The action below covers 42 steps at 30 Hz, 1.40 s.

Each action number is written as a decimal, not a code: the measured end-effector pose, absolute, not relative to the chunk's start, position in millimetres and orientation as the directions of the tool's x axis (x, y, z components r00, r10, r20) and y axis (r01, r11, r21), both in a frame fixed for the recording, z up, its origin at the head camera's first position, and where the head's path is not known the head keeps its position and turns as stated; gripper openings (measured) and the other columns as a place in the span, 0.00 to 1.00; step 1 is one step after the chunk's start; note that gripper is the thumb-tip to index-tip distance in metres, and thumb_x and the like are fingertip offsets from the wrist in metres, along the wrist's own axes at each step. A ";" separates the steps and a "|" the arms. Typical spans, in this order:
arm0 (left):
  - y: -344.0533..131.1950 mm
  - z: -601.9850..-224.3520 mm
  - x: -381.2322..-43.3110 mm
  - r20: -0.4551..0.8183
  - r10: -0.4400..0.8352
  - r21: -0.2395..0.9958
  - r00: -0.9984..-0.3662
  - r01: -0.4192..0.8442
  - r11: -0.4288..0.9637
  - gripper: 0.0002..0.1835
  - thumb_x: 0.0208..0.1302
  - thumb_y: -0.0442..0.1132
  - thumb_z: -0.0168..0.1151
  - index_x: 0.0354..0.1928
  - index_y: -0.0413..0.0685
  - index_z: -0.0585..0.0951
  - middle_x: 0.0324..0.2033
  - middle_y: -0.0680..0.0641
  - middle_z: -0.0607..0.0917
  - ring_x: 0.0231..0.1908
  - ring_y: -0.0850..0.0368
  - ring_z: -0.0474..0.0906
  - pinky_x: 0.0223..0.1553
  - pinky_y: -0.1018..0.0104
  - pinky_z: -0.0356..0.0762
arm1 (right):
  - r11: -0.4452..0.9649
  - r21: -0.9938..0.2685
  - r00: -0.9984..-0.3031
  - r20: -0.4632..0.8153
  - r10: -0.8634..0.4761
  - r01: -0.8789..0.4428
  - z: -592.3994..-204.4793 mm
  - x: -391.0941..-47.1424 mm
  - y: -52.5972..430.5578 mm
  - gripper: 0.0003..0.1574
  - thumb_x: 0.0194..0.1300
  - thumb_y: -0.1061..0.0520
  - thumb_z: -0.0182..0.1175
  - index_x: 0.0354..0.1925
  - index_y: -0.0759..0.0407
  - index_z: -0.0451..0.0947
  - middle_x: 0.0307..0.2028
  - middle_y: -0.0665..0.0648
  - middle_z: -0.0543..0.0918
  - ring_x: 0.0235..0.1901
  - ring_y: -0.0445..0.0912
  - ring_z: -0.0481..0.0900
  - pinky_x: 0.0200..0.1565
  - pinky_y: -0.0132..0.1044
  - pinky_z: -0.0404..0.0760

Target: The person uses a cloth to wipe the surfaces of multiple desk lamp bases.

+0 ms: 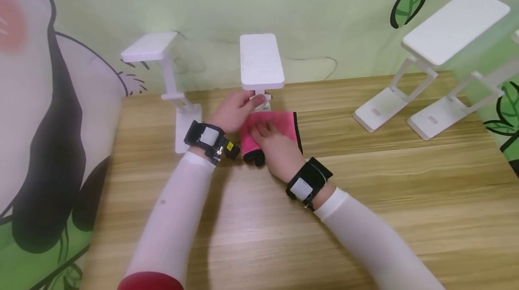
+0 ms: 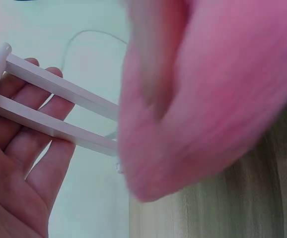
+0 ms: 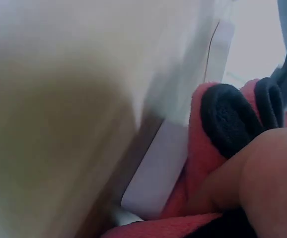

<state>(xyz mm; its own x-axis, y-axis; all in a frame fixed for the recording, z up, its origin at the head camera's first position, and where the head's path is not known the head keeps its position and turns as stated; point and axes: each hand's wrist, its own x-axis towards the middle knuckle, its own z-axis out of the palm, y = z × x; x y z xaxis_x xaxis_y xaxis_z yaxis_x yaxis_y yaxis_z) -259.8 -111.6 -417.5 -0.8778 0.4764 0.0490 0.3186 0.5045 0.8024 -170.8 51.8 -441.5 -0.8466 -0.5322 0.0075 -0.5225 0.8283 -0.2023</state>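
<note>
A white folding desk lamp point(image 1: 261, 60) stands in the middle near the wall. My left hand point(image 1: 233, 111) grips its stand just below the head. In the left wrist view the fingers lie behind the two thin bars point(image 2: 59, 89), with the thumb at the hinge. My right hand point(image 1: 279, 151) holds a folded pink cloth point(image 1: 288, 121) with black edging over the lamp's base. The right wrist view shows the white base point(image 3: 153, 171) partly under the cloth, whose folds wrap round the fingers. Most of the base is hidden in the head view.
Another white lamp point(image 1: 170, 74) stands close to the left wrist. Two more lamps, one with a broad head point(image 1: 456, 26), stand at the right of the wooden table point(image 1: 365, 182). A thin cable point(image 1: 312, 59) runs along the painted wall behind.
</note>
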 end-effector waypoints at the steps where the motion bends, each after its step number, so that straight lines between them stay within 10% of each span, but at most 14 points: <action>1: -111.3 -417.6 -259.9 0.050 0.477 0.796 -0.877 0.323 0.511 0.22 0.76 0.57 0.49 0.59 0.54 0.79 0.49 0.49 0.83 0.45 0.55 0.76 0.46 0.57 0.75 | 0.826 -0.197 -0.843 0.006 -0.538 -0.529 -441.7 -163.7 53.4 0.35 0.70 0.68 0.53 0.72 0.53 0.64 0.69 0.61 0.67 0.68 0.59 0.59 0.51 0.50 0.81; 21: -112.2 -416.1 -255.2 0.075 0.431 0.759 -0.899 0.332 0.560 0.20 0.80 0.50 0.43 0.61 0.47 0.74 0.54 0.46 0.81 0.56 0.55 0.73 0.59 0.52 0.71 | 0.776 -0.374 -0.847 0.050 -0.530 -0.508 -405.6 -130.5 92.1 0.34 0.66 0.68 0.54 0.69 0.56 0.69 0.66 0.60 0.71 0.66 0.54 0.65 0.63 0.52 0.70; 42: -161.2 -415.1 -249.2 0.060 0.234 0.737 -0.970 0.201 0.645 0.15 0.80 0.45 0.43 0.50 0.43 0.75 0.34 0.39 0.78 0.26 0.48 0.65 0.27 0.57 0.67 | 0.835 -0.353 -0.901 0.067 -0.428 -0.422 -372.8 -121.7 109.8 0.33 0.70 0.59 0.58 0.71 0.50 0.67 0.68 0.59 0.69 0.67 0.54 0.62 0.60 0.60 0.71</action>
